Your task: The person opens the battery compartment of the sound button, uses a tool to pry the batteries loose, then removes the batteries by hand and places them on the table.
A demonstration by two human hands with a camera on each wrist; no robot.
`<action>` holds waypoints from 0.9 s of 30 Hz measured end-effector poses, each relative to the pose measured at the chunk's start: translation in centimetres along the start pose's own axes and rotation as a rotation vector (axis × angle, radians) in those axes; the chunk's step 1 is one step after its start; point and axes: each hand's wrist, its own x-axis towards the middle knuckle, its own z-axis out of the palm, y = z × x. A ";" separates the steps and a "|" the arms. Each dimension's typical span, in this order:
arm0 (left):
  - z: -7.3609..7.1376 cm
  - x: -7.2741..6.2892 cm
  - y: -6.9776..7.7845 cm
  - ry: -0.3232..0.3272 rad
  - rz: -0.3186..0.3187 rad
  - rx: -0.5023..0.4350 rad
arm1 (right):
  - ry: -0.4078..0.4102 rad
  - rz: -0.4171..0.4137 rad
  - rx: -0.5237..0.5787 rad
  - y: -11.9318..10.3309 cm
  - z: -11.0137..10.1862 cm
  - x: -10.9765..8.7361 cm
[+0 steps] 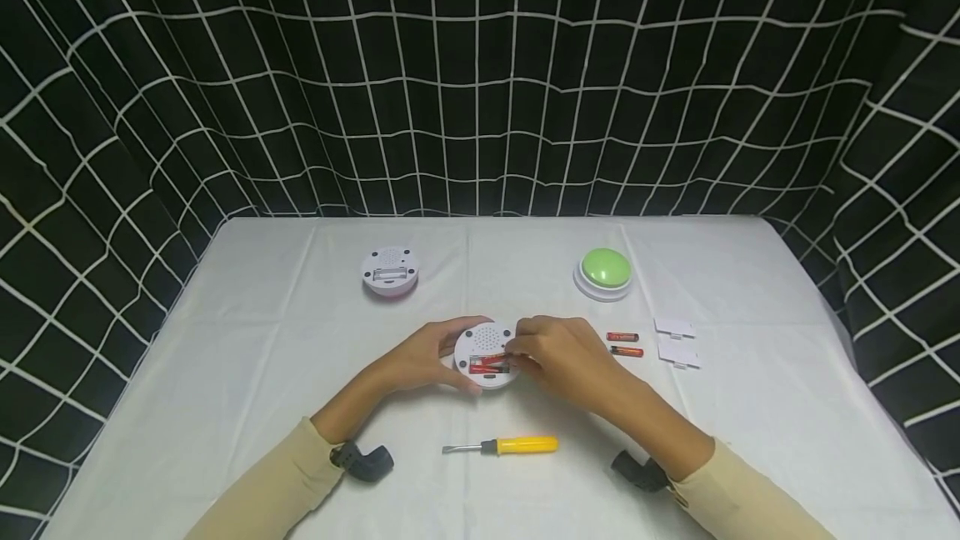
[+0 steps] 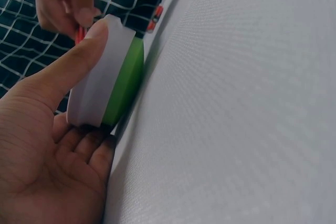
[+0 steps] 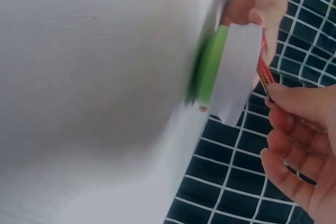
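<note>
My left hand (image 1: pixel 423 357) grips a round push button (image 1: pixel 487 336) by its edge, thumb on the near side. The button is turned over, its white base with speaker holes and uncovered battery compartment facing up. Its green dome (image 2: pixel 126 85) points down to the table in the left wrist view. My right hand (image 1: pixel 562 357) pinches the end of a red battery (image 3: pixel 265 72) between thumb and finger. That battery slants out of the compartment, and another red battery (image 1: pixel 487 370) lies in it. The pinched end is partly hidden by fingers in the head view.
A yellow-handled screwdriver (image 1: pixel 525 445) lies in front. At right are two loose batteries (image 1: pixel 622 337) and two white covers (image 1: pixel 678 353). Behind them stands a green button (image 1: pixel 606 268); an overturned button (image 1: pixel 390 265) with an open compartment sits back left on the white-covered table (image 1: pixel 300 457).
</note>
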 end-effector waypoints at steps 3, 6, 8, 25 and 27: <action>0.0 0.0 0.1 0.000 -0.001 -0.001 | 0.007 0.011 -0.005 0.0 -0.3 -0.1; 0.0 0.0 0.1 0.000 -0.003 -0.002 | 0.015 0.012 -0.010 0.0 -0.6 -0.3; 0.0 0.0 0.1 0.000 -0.003 -0.001 | 0.019 0.007 -0.013 0.1 -0.8 -0.5; 0.1 0.2 -0.1 0.009 -0.028 0.022 | 0.073 0.056 -0.010 1.2 -2.0 -3.6; 0.1 0.2 -0.1 0.013 -0.023 0.019 | 0.076 0.061 -0.004 1.3 -2.1 -3.9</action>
